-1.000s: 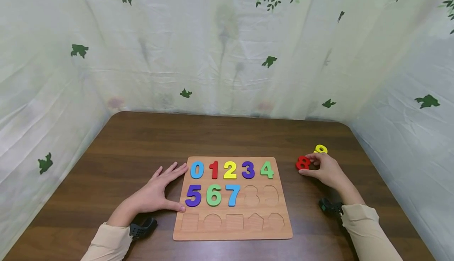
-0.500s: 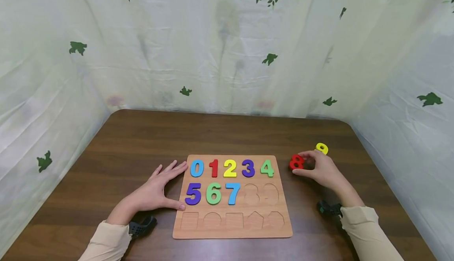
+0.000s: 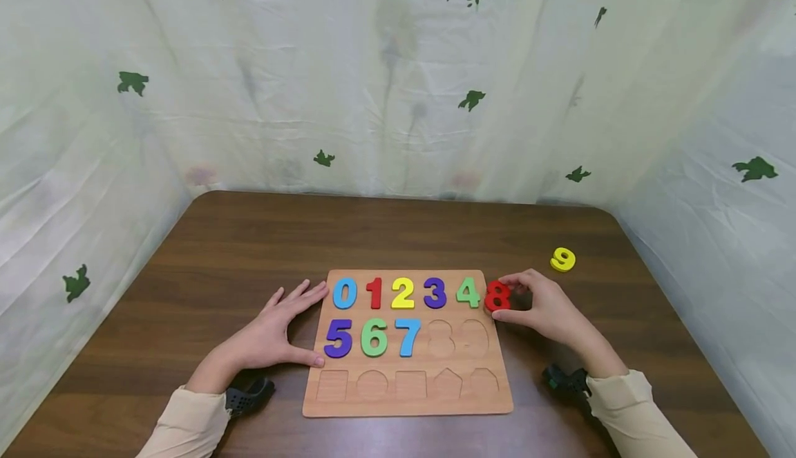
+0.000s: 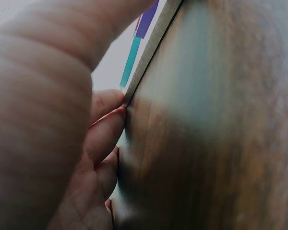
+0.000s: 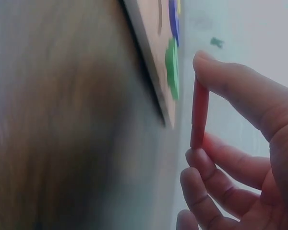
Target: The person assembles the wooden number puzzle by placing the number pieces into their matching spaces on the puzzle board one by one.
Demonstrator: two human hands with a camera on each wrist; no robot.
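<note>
A wooden number puzzle board (image 3: 407, 403) lies on the table, with the colored numbers 0 to 7 seated in its upper two rows. My left hand (image 3: 267, 337) is spread along the board's left edge, thumb and a fingertip touching it. Between thumb and fingers, my right hand (image 3: 541, 309) pinches a red number 8 (image 3: 497, 296) at the board's upper right edge, beside the green 4 (image 3: 468, 293). The right wrist view shows the red 8 (image 5: 199, 112) edge-on in the pinch. Outlined recesses for 8 (image 3: 441, 338) and 9 (image 3: 475, 338) hold no pieces.
A yellow number 9 (image 3: 562, 259) lies on the brown wooden table (image 3: 280, 230), behind and right of my right hand. Along the board's bottom row run several outlined shapes (image 3: 395, 385). A pale curtain (image 3: 273, 85) with leaf and bird prints hangs around the table.
My right hand has carried the red 8 leftward from near the yellow 9 to the board's right edge. The yellow 9 is now fully uncovered. My left hand has stayed in place.
</note>
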